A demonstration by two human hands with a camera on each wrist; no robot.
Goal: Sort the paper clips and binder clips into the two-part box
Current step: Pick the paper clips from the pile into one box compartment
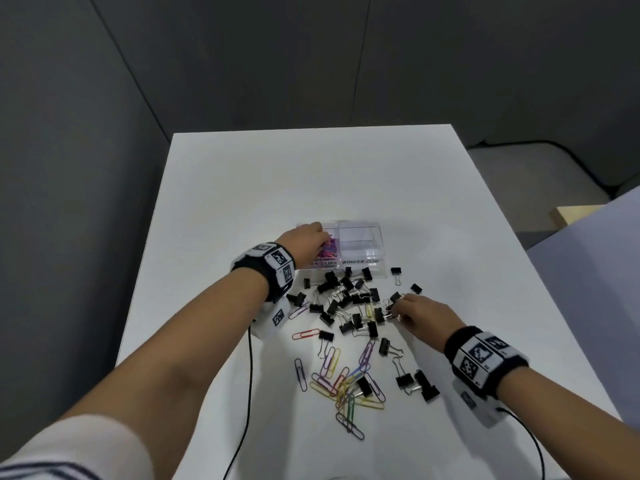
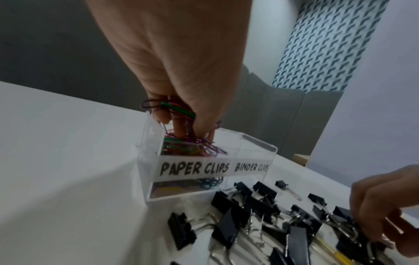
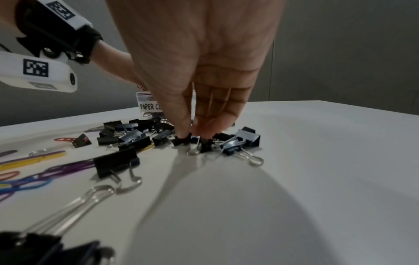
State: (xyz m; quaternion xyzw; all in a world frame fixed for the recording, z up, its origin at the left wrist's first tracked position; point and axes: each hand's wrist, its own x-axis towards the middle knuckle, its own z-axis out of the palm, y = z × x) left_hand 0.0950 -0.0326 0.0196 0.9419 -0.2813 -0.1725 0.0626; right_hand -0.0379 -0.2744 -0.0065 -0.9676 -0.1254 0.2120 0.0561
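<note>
A clear two-part box [image 1: 362, 261] labelled PAPER CLIPS and BINDER CLIPS stands mid-table. My left hand [image 1: 306, 235] reaches into its left compartment [image 2: 154, 143], its fingers [image 2: 179, 129] gripping a bunch of coloured paper clips [image 2: 179, 108] above those lying inside. The right compartment [image 1: 360, 239] looks empty. In front of the box lies a pile of black binder clips [image 1: 341, 299]. At the pile's right side, my right hand [image 1: 398, 311] pinches a binder clip [image 3: 195, 141] between thumb and fingers [image 3: 183, 133]. Loose coloured paper clips [image 1: 346, 382] lie nearer me.
The white table [image 1: 311, 174] has grey partition walls behind and to its left. A few binder clips [image 1: 415, 381] lie apart at the near right. Black cables [image 1: 250, 375] trail from both wrist cameras. A pale surface [image 1: 606, 271] and tan board [image 1: 571, 213] sit to the right.
</note>
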